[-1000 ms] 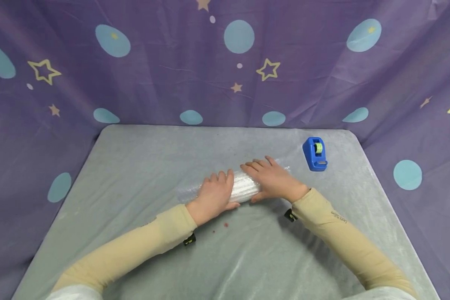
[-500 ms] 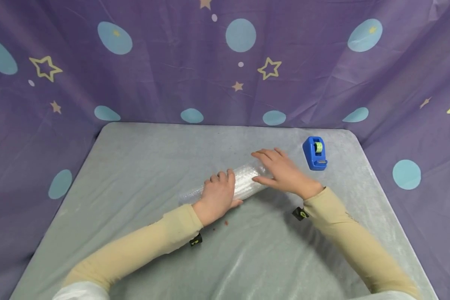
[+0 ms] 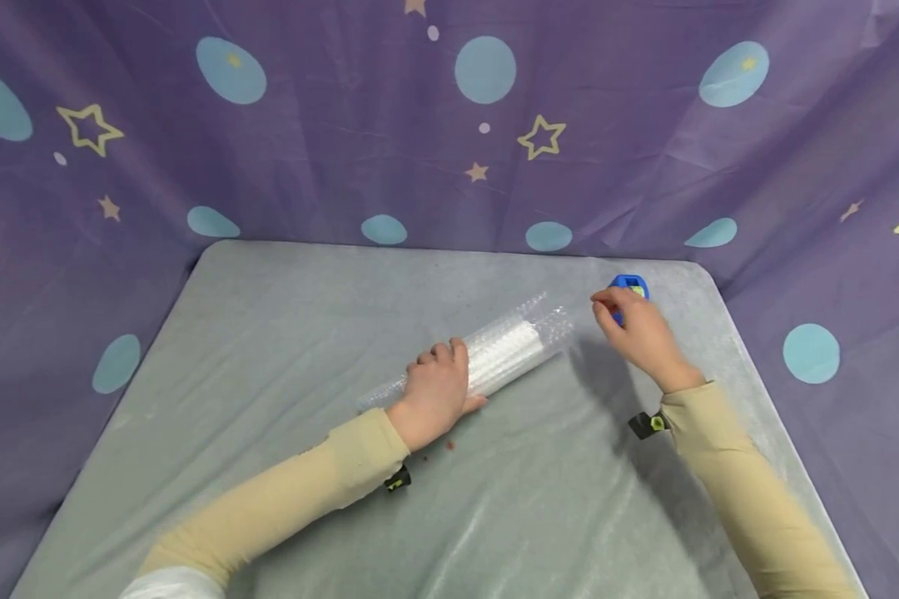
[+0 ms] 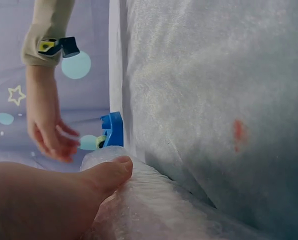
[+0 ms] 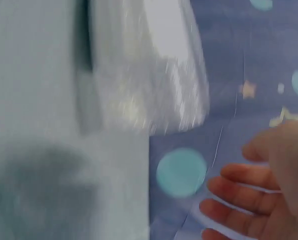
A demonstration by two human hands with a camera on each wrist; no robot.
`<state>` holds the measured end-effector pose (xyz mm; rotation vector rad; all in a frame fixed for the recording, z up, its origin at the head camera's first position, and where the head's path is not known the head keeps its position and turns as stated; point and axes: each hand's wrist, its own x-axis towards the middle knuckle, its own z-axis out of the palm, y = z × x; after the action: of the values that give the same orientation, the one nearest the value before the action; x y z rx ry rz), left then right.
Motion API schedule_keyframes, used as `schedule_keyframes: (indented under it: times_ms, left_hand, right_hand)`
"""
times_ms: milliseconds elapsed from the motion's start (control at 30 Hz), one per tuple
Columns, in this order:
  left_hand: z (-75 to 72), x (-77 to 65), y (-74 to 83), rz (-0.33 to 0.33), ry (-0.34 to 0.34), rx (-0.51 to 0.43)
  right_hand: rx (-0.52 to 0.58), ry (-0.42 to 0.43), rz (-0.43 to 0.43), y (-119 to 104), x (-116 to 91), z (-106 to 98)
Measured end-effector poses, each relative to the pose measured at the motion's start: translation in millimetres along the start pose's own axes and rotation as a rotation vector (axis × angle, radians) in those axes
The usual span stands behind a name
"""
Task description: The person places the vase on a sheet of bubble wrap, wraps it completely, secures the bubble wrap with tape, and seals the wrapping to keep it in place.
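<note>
My left hand (image 3: 433, 393) holds a bubble-wrapped roll (image 3: 504, 356), its fingers over the top and the thumb along the near side. The roll lies slantwise on the table; a white core shows inside, and loose clear bubble wrap sticks out past both ends. Off the roll's right end, my right hand (image 3: 638, 334) is in the air with loosely bent fingers and nothing between them. In the head view it partly covers a blue tape dispenser (image 3: 631, 279) with a yellow-green roll of tape. The left wrist view shows the dispenser (image 4: 115, 131) beyond the roll.
A grey cloth covers the table (image 3: 285, 316). Small red spots (image 3: 450, 446) mark it below my left hand. A purple curtain (image 3: 330, 125) with stars and dots hangs behind the table and at both sides.
My right hand has let go of the roll and moved right, over to the tape dispenser. The left hand stays on the roll, whose right end now shows uncovered.
</note>
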<state>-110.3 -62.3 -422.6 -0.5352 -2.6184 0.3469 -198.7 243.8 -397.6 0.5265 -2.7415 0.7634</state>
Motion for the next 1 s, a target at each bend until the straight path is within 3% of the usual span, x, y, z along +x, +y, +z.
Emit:
schedule_keyframes:
  times_ms: [233, 467, 633, 1000]
  left_hand:
    - [-3.3, 1.9, 1.7, -0.009, -0.032, 0.05]
    - [-1.3, 4.0, 6.8, -0.036, -0.067, 0.07]
    - [-1.8, 4.1, 7.7, -0.038, -0.104, 0.052]
    - [-0.4, 2.5, 7.8, -0.049, -0.088, -0.011]
  right_hand:
    - [-0.029, 0.048, 0.268, 45.3, -1.8, -15.5]
    - [-0.081, -0.042, 0.467, 81.1, -3.6, -22.1]
    - [-0.044, -0.157, 0.542, 95.1, -3.9, -21.2]
    - [0.228, -0.176, 0.617, 103.5, -1.3, -17.6]
